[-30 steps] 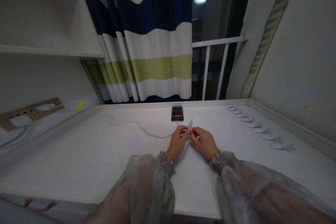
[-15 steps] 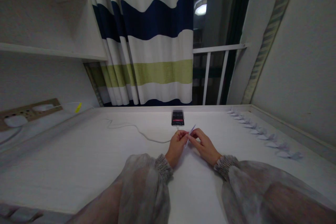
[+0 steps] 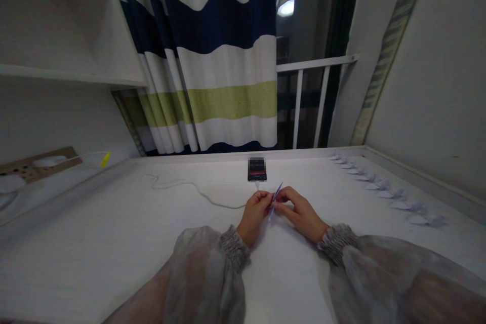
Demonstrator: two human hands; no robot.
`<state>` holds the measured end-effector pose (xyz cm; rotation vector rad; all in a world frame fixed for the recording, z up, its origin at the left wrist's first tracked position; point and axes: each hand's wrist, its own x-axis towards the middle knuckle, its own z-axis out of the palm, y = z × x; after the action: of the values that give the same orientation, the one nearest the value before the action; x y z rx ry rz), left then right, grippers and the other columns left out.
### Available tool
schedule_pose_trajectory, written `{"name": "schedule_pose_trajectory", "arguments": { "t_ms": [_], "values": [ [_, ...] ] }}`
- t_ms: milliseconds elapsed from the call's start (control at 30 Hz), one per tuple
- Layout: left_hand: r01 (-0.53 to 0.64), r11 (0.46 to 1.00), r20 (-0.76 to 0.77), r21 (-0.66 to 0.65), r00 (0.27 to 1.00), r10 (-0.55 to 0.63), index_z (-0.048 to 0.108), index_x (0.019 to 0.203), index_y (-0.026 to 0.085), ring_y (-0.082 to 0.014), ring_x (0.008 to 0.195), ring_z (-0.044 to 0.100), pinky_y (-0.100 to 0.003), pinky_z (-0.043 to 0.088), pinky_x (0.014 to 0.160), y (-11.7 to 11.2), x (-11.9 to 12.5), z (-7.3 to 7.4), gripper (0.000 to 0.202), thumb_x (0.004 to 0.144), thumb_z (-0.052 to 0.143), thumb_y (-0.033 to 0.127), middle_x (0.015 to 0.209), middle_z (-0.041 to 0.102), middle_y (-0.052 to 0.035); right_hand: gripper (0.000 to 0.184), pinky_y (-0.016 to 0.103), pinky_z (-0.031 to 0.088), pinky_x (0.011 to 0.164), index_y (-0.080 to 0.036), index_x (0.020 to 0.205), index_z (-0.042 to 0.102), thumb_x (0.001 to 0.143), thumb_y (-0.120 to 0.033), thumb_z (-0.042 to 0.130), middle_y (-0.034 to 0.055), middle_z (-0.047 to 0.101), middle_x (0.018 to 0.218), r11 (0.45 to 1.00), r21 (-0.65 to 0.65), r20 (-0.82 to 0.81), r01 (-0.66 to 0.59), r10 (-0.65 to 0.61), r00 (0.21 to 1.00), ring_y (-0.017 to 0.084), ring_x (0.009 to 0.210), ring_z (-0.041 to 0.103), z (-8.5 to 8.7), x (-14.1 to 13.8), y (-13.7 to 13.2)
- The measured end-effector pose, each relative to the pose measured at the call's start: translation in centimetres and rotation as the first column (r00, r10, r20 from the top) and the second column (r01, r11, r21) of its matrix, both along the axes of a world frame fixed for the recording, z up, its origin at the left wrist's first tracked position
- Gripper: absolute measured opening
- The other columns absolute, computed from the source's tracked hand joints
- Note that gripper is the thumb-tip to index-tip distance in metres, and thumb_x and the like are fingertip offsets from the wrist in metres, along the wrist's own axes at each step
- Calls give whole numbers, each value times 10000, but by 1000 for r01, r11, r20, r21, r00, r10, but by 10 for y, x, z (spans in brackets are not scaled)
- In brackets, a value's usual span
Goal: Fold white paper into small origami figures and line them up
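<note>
Both hands meet over the middle of the white desk (image 3: 114,243). My left hand (image 3: 256,214) and my right hand (image 3: 301,212) pinch a small folded piece of pale paper (image 3: 275,197) between their fingertips. The paper stands almost on edge, its tip pointing up and away from me. Sheer grey sleeves cover both forearms up to the wrists.
A phone (image 3: 257,169) lies just beyond the hands, with a white cable (image 3: 190,186) running left. A row of several folded paper pieces (image 3: 383,190) lines the desk's right side. A power strip (image 3: 34,167) sits at the left, under a shelf. Striped curtain and window railing stand behind.
The paper has turned from a flat triangle to nearly edge-on, and both hands have closed tighter round it. The view has shifted slightly.
</note>
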<state>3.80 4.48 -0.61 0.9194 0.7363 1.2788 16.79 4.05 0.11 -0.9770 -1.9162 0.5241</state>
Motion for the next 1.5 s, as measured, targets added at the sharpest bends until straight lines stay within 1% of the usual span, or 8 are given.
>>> {"name": "schedule_pose_trajectory", "arguments": {
  "t_ms": [167, 367, 500, 600, 767, 1100, 1333, 1500],
  "values": [
    [-5, 1000, 22, -17, 1000, 5, 541, 672, 129, -80, 627, 494, -209, 365, 622, -4, 1, 4, 275, 534, 701, 305, 664, 553, 6, 166, 303, 435, 728, -193, 814, 524, 781, -354, 502, 38, 530, 812, 1000, 6, -6, -9, 9, 1000, 157, 776, 515, -2, 1, 0],
    [15, 1000, 55, -8, 998, -15, 545, 674, 125, -68, 593, 482, -203, 363, 608, -5, 0, 3, 227, 550, 684, 255, 639, 546, 14, 159, 288, 436, 712, -181, 803, 525, 776, -338, 514, 29, 528, 798, 1000, -11, -60, -6, 5, 998, 146, 757, 516, -4, 1, 1],
    [21, 999, 72, -30, 997, -19, 548, 691, 127, -76, 615, 508, -208, 377, 630, -4, -1, 2, 217, 542, 675, 220, 661, 566, 4, 150, 290, 431, 706, -181, 779, 526, 770, -330, 519, 27, 528, 783, 1000, -7, -60, 12, -12, 998, 147, 749, 510, -3, 1, 0],
    [17, 999, 69, -32, 998, -15, 542, 686, 128, -79, 609, 512, -210, 381, 622, -5, 0, 3, 220, 549, 673, 240, 656, 565, 3, 158, 288, 430, 702, -181, 772, 530, 767, -338, 518, 22, 528, 774, 1000, -17, -79, 13, -15, 997, 145, 741, 511, -1, 0, 0],
    [25, 999, 56, -44, 998, -22, 543, 682, 126, -82, 609, 521, -209, 384, 610, -6, 0, 4, 228, 582, 668, 289, 655, 574, -3, 165, 274, 432, 710, -181, 779, 534, 772, -343, 502, 16, 534, 779, 996, -83, -144, -12, 0, 990, 135, 736, 526, -1, 0, -1],
    [49, 998, 78, -37, 996, -46, 544, 685, 125, -80, 608, 518, -212, 394, 625, -5, 0, 5, 262, 578, 691, 314, 636, 571, 5, 148, 270, 431, 704, -176, 776, 535, 764, -321, 512, 12, 530, 780, 994, -108, -159, -17, 0, 987, 132, 734, 526, 0, 0, -1],
    [19, 1000, 1, -13, 1000, -19, 533, 690, 123, -73, 592, 499, -207, 368, 600, -4, -1, 1, 304, 545, 712, 322, 639, 557, 10, 188, 263, 430, 674, -170, 769, 523, 749, -356, 536, 8, 528, 762, 988, -153, -177, -22, -5, 984, 131, 721, 520, -3, 0, 0],
    [16, 1000, -21, 0, 1000, -16, 537, 704, 118, -73, 592, 491, -207, 357, 595, -4, 0, 0, 319, 557, 702, 348, 631, 553, 10, 175, 264, 425, 681, -169, 758, 521, 749, -343, 537, 5, 524, 748, 991, -130, -174, -23, 0, 985, 131, 721, 515, -4, 0, 0]
  ]
}}
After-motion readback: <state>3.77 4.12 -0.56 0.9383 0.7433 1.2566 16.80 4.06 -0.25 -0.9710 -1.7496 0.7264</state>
